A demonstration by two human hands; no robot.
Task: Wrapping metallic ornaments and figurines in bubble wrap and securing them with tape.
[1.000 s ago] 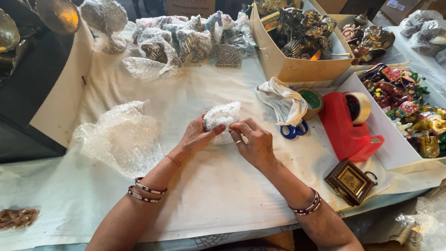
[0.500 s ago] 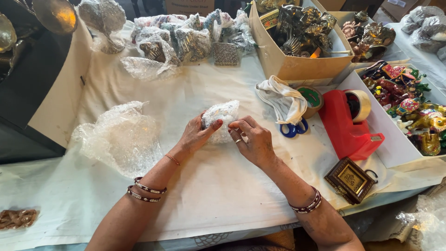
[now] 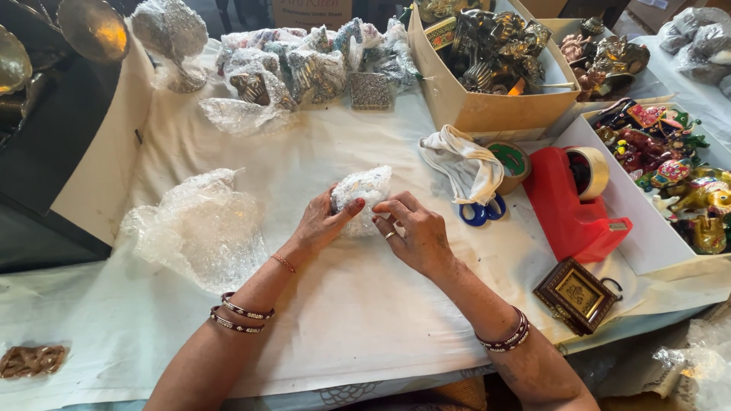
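1. Little has moved since the earlier frames: both hands remain at the same small bubble-wrapped bundle point(image 3: 364, 192), which has stayed at the middle of the white-covered table point(image 3: 343, 320); the right fingers have shifted only slightly along its lower edge.
2. The left hand point(image 3: 324, 222) cups the bundle from its left side, thumb pressed against the wrap and fingers curled behind it.
3. The right hand point(image 3: 415, 232) pinches the bundle's right lower edge with narrowed fingers, forefinger and thumb meeting on the wrap; a ring shows on one finger.
4. The bundle rests on the table between the two hands, touching both.
5. A loose sheet of bubble wrap point(image 3: 202, 228) lies to the left of the hands, apart from them.
6. To the right of the hands lie a crumpled white cloth point(image 3: 461, 164), blue-handled scissors point(image 3: 480, 211) partly under it, and a red tape dispenser point(image 3: 571, 202) with a roll of tape.
7. A small dark framed picture point(image 3: 576, 294) lies near the table's front right edge.
8. A cardboard box point(image 3: 487, 106) of metal figures stands behind the cloth, and a white tray point(image 3: 647, 236) of coloured figurines sits at the far right.
9. Several wrapped items point(image 3: 304, 65) lie in a row along the far edge.
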